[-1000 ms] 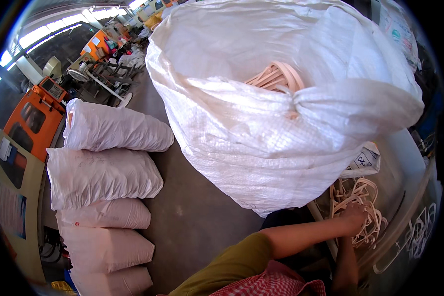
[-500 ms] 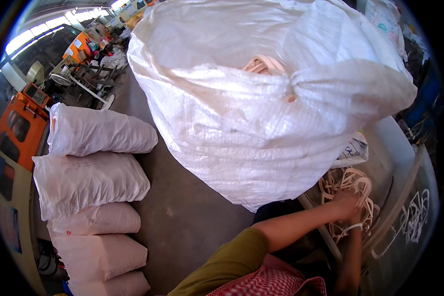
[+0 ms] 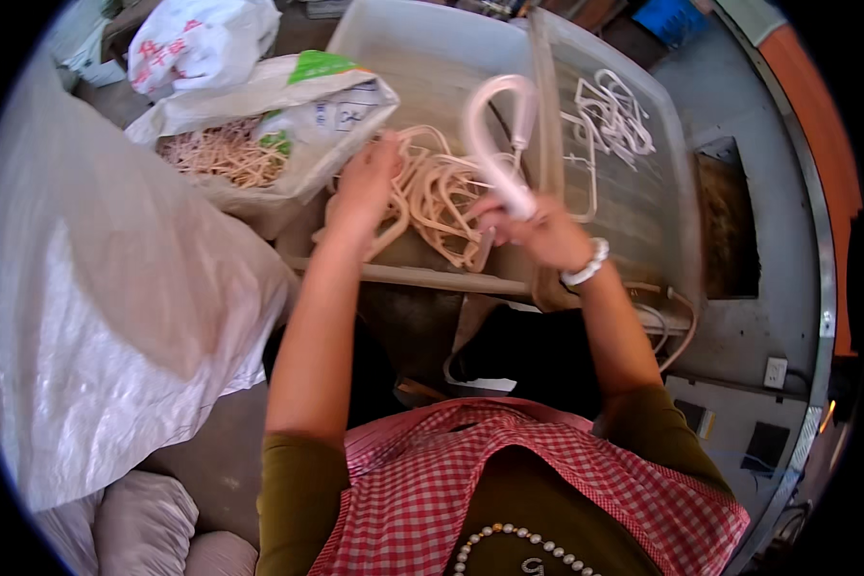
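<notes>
My right hand [image 3: 538,232], with a white bracelet on its wrist, is closed on a pale pink hook-shaped piece [image 3: 494,144], smeared by motion. A flat, narrow, blade-like tip [image 3: 485,250] sticks out below its fingers; its kind is unclear. Under and beside it, a heap of beige looped plastic pieces [image 3: 432,197] lies in a translucent plastic bin [image 3: 422,276]. My left hand [image 3: 367,182] is at the heap's left side, next to the open sack, touching the beige pieces. Its back shows, while its fingertips are mostly hidden.
An open sack [image 3: 302,163] of thin beige scraps leans at the bin's left. A large white woven sack [image 3: 115,298] fills the left. White plastic pieces [image 3: 619,120] lie in the bin's right compartment, past a divider [image 3: 549,106]. Stuffed sacks [image 3: 144,523] lie lower left.
My view has swung right and down from the big white sack to the bin. My hands, together over the beige pieces before, are now apart, and my right hand holds the pale hook-shaped piece up.
</notes>
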